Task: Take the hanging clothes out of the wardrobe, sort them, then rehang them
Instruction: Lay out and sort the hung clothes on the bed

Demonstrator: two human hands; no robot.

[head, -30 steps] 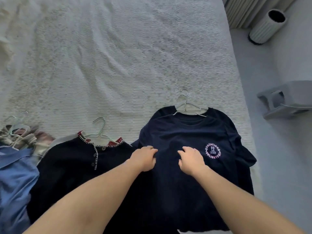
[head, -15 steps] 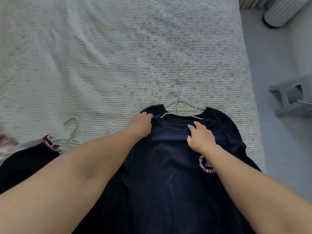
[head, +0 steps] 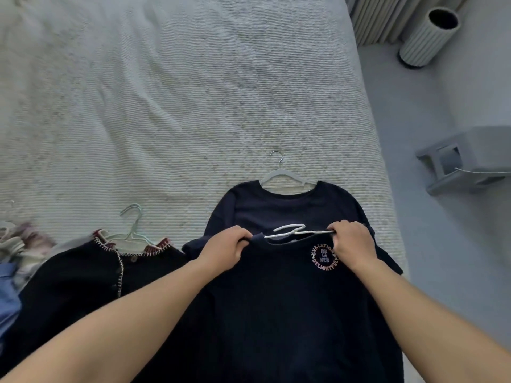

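A navy T-shirt with a round pink logo [head: 290,299] is lifted off the bed [head: 166,106] on its white hanger [head: 293,230]. My left hand [head: 225,250] grips its left shoulder and my right hand [head: 352,244] grips its right shoulder by the hanger end. Under it a second navy shirt [head: 276,208] lies flat on its own white hanger [head: 284,176]. Left of them lies a black cardigan with white stitching [head: 83,272] on a pale green hanger [head: 132,225].
More clothes, a blue garment [head: 8,297] and a plaid one [head: 30,244], lie at the left edge. On the floor to the right stand a ribbed cylinder [head: 428,37] and a grey box-shaped stool [head: 470,158]. A ribbed curtain or radiator [head: 381,17] is at top right.
Both hands went from the chest of the top navy shirt up to its shoulders, took hold, and pulled it with its hanger toward me, uncovering the second navy shirt beneath.
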